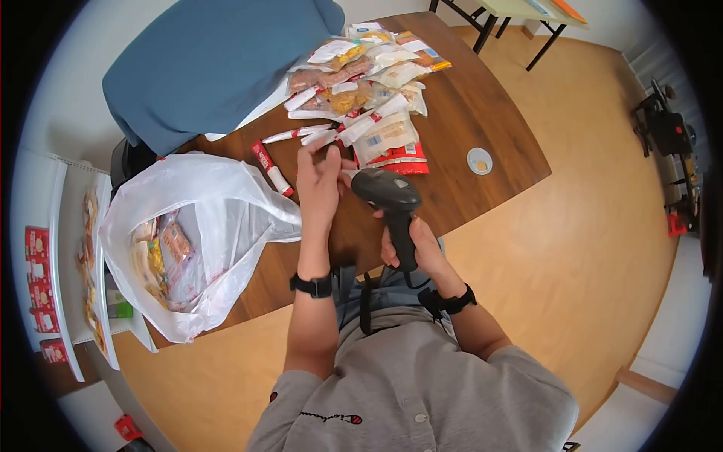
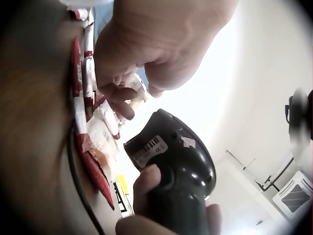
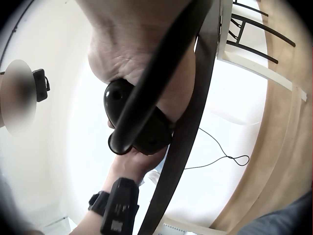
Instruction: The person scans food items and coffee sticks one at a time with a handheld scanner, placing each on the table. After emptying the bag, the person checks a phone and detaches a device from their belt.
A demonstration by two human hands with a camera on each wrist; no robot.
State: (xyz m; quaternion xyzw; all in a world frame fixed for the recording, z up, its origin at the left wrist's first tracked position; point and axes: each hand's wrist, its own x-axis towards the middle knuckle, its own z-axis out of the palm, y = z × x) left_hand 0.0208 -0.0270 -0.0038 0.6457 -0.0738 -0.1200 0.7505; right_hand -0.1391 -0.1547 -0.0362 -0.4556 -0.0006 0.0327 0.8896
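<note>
My right hand (image 1: 425, 248) grips the handle of a black barcode scanner (image 1: 386, 192), its head turned toward my left hand; the thumb lies near its trigger in the left wrist view. My left hand (image 1: 320, 184) reaches to the near edge of a heap of snack packets (image 1: 384, 135), fingers loosely bent and thumb apart from them. No thing shows between them in the left wrist view. Red-and-white stick packs (image 1: 273, 169) lie by its fingers. A red packet (image 1: 407, 162) lies under the heap's near side, just beyond the scanner.
At left a white plastic bag (image 1: 248, 248) stands open with several packets (image 1: 177, 241) inside. A blue-covered chair back (image 1: 218, 60) borders the table (image 1: 482, 98). A round lid-like disc (image 1: 480, 160) lies near its right edge. The scanner's cable (image 2: 73, 171) trails alongside. Shelves (image 1: 90, 264) stand far left.
</note>
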